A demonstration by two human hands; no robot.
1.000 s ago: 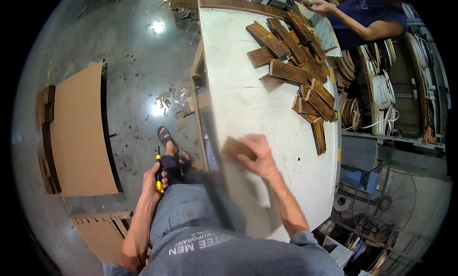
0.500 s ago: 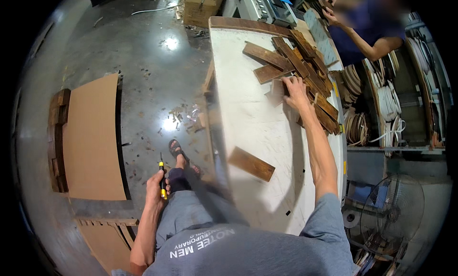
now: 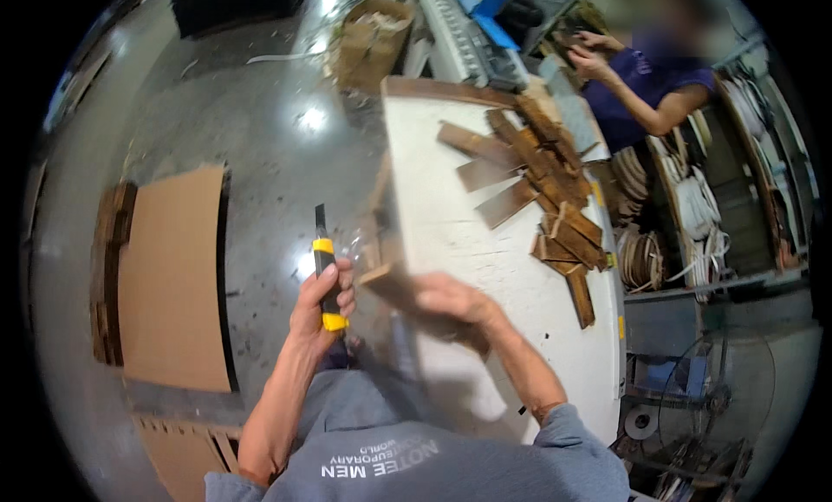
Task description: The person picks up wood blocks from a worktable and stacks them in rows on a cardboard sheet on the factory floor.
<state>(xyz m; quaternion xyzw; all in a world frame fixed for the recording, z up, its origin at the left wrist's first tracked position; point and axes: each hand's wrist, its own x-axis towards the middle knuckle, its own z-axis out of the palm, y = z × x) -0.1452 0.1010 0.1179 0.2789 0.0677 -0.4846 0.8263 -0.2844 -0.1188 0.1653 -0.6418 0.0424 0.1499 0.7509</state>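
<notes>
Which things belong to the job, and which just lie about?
Apparently in use:
yellow-black bladed knife, in left hand
blurred brown wooden piece, at right hand
piled brown wooden boards
white table

Apparently unused:
tan rectangular panel
brown cardboard box
coiled white bands

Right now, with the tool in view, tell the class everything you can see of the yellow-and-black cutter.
The cutter has a slim black handle with yellow sections near both ends, plastic-looking. A dark, metal-looking blade extends from its top end. The left hand grips the handle's middle, partly covering it. The cutter stands nearly vertical in the picture, blade uppermost and leaning slightly left, seen against the floor, left of the white table.
</notes>
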